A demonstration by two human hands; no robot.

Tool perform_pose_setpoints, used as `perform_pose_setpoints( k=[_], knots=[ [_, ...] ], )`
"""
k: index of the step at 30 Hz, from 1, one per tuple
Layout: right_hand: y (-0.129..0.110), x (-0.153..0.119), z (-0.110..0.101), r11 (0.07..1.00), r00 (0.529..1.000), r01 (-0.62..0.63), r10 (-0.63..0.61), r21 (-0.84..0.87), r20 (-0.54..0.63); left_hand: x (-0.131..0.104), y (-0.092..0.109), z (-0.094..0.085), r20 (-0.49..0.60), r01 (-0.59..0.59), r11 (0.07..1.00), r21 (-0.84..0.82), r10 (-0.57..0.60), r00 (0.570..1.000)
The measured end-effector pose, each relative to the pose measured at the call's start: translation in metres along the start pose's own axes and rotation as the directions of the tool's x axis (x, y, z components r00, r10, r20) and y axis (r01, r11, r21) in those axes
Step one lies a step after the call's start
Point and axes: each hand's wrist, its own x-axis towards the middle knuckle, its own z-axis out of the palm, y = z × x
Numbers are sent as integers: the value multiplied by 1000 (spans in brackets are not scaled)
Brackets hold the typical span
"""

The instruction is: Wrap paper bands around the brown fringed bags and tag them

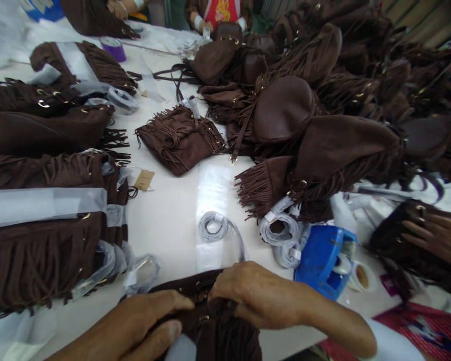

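A dark brown fringed bag (229,336) lies at the near edge of the table, below the camera. My left hand (146,318) rests on its left side, fingers apart and pointing right. On the bag's upper edge, my right hand (248,296) has its fingers bent and closed on the brown material near some gold rings. Just beyond the hands, a coiled strap in clear wrap (213,225) sits on a strip of clear plastic (212,188). Pale wrapping shows on the bag between the hands.
Stacked fringed bags (41,250) with white wraps fill the left. A large bag pile (346,145) covers the right, near a blue tape dispenser (319,258). A purple roll (113,49) stands far left. Another person's hand (441,238) touches a bag at right; more people are behind.
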Motion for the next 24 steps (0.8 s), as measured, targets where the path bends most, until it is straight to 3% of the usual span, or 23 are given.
perform_pose_setpoints(
  k=[1,3,7,11,13,15,20,24],
  knots=[
    [-3,1,-2,1000,1000,1,-1,18,-9,4,5,4,13,-3,1000,-14,3,1000],
    [-7,3,-10,993,999,-40,39,107,12,13,13,13,156,-22,999,-34,27,987],
    [-2,12,-29,912,979,-190,147,362,143,21,25,28,330,-5,1000,29,-5,944],
    [8,34,-35,950,960,-146,69,276,272,20,34,31,375,73,967,243,-163,912],
    [10,44,-32,956,917,-130,15,263,398,19,36,29,387,87,955,283,-197,901],
    [11,48,-26,958,901,-124,0,258,434,18,35,26,383,82,957,277,-188,904],
    [9,33,-10,997,991,18,-27,69,132,13,23,15,410,-22,981,192,-60,910],
    [3,13,-5,971,992,118,-125,-207,-18,4,17,9,371,-168,971,169,95,924]
  ],
)
